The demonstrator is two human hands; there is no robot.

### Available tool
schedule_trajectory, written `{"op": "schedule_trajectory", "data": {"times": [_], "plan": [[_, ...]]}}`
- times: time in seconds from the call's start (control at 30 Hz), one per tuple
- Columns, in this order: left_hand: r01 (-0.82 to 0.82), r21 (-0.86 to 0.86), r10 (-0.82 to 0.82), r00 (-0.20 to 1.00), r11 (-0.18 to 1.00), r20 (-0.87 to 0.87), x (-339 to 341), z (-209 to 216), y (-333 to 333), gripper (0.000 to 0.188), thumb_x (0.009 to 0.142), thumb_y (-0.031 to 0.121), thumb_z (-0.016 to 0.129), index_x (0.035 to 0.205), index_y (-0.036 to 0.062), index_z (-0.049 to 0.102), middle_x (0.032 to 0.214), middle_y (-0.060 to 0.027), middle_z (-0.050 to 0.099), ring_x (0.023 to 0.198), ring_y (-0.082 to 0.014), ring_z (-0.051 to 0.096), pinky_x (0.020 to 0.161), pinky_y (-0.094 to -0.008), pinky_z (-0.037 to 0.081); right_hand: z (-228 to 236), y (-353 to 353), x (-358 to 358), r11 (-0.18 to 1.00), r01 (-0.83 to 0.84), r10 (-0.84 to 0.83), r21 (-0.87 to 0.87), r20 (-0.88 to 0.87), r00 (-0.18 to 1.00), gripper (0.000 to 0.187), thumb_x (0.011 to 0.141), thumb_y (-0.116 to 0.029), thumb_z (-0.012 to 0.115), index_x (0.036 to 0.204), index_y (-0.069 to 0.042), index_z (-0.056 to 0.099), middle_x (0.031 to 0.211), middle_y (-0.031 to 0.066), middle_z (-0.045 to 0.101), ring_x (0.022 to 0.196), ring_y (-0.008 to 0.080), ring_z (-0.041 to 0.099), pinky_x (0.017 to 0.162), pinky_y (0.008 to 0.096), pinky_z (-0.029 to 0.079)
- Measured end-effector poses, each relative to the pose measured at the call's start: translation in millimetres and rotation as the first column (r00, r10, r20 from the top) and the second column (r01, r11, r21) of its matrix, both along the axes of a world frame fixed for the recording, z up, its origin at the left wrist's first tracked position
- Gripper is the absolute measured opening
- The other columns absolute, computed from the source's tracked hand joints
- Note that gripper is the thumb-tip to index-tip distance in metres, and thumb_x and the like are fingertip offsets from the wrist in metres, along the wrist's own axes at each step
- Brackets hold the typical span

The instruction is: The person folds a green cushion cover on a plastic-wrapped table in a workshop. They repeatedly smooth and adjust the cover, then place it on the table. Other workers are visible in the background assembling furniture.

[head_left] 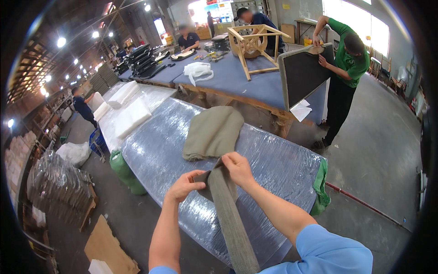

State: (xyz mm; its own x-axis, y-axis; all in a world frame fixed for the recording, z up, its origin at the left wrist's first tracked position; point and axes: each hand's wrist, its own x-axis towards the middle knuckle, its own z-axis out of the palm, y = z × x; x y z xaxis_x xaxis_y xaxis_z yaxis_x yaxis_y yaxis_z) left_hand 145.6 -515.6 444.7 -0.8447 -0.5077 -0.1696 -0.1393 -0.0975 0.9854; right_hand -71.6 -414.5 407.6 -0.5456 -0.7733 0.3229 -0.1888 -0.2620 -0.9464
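Both my hands are on a long strip of grey-green fabric (231,223) that runs from my fingers down toward my body. My left hand (185,185) pinches a darker flap at the strip's upper end, thumb pressed against it. At the same end, slightly farther and to the right, my right hand (237,169) grips the strip's top corner with its fingertips. Just beyond my hands lies a folded olive-green fabric bundle (213,132) on the plastic-covered table (159,150). The far face of the held end is hidden.
White foam blocks (132,119) lie on the table's far left. Green bundles hang at its edges. Behind, a blue-topped table (232,84) bears an upturned wooden chair frame (255,50); a person in green (349,61) holds a dark panel (303,75) beside it. A red pole (360,202) lies on the floor.
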Motion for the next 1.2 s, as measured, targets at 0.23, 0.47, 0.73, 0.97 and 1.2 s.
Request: {"op": "schedule_trajectory", "data": {"times": [0.23,0.47,0.73,0.97,1.2], "plan": [[-0.154,-0.013,0.153,0.986,0.988,-0.070,-26.9,-0.1,15.0,0.043,0.097,0.020,0.074,0.134,-0.0011,0.066,0.119,-0.0045,0.071,0.109,-0.0131,0.064,0.098,-0.0305,0.049,12.0,-7.6,7.3,1.000,0.013,-0.013,0.000,0.124,0.992,0.028,0.105,-0.025,0.062,0.094,0.000,0.068,0.081,0.0053,0.065,0.078,0.0121,0.059,0.074,0.0312,0.048],[-0.288,0.036,0.290,0.940,0.957,-0.180,-71.6,-18.8,45.9,0.030,0.104,0.022,0.065,0.124,0.0005,0.068,0.105,0.0002,0.071,0.094,-0.0068,0.063,0.086,-0.0247,0.050,25.0,-23.2,-3.6,0.989,0.089,-0.102,0.114,0.109,0.989,0.045,0.098,-0.036,0.069,0.072,0.000,0.063,0.060,0.0059,0.058,0.060,0.0132,0.052,0.059,0.0352,0.043],[-0.542,-0.181,0.492,0.831,0.821,-0.258,-108.6,-38.1,69.0,0.030,0.102,0.024,0.065,0.093,-0.0039,0.071,0.079,-0.0023,0.067,0.076,-0.0089,0.056,0.069,-0.0292,0.046,37.0,-44.1,-25.1,0.955,0.163,-0.120,0.249,-0.181,0.976,0.045,0.087,-0.033,0.074,0.060,-0.001,0.059,0.054,0.0135,0.057,0.049,0.0253,0.049,0.056,0.0440,0.044],[-0.554,-0.184,0.505,0.825,0.812,-0.255,-111.5,-39.0,72.7,0.029,0.105,0.024,0.062,0.086,0.0023,0.069,0.076,0.0061,0.058,0.068,-0.0036,0.048,0.060,-0.0256,0.038,31.3,-46.7,-26.0,0.929,0.228,-0.160,0.292,-0.238,0.958,0.041,0.087,-0.028,0.070,0.059,-0.001,0.054,0.056,0.0180,0.054,0.050,0.0304,0.048,0.058,0.0474,0.044],[-0.528,-0.121,0.485,0.834,0.841,-0.263,-86.5,-39.3,59.7,0.025,0.106,0.023,0.061,0.093,0.0034,0.070,0.081,0.0058,0.063,0.072,-0.0039,0.053,0.065,-0.0245,0.042,33.4,-59.2,-5.1,0.954,0.197,-0.141,0.224,-0.246,0.959,0.044,0.089,-0.031,0.070,0.060,-0.001,0.054,0.056,0.0182,0.053,0.050,0.0302,0.046,0.057,0.0472,0.043]]}}
